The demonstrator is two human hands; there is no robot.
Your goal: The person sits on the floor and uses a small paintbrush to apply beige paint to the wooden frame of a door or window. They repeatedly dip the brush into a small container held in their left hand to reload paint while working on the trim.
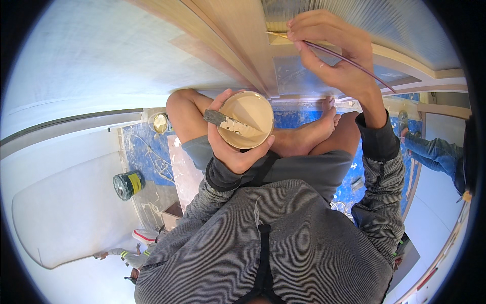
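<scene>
Right hand (349, 78) is pinched closed around a thin brush (329, 51); left hand (234, 156) is curled about a paint cup (256, 105).

Pale paint (257, 107) in the round tub (272, 120) is showing a smooth, soft sheen; the flat tool (215, 117) is carrying a rough, flaking crust. The slim brush (349, 61) is gleaming, lacquer-like, along its handle. The frame (243, 43) is reading as matt wood, the translucent pane (390, 28) as ribbed. The striped top (309, 243) is looking like matt knitted cloth; the bucket (121, 186), glossy plastic.
</scene>
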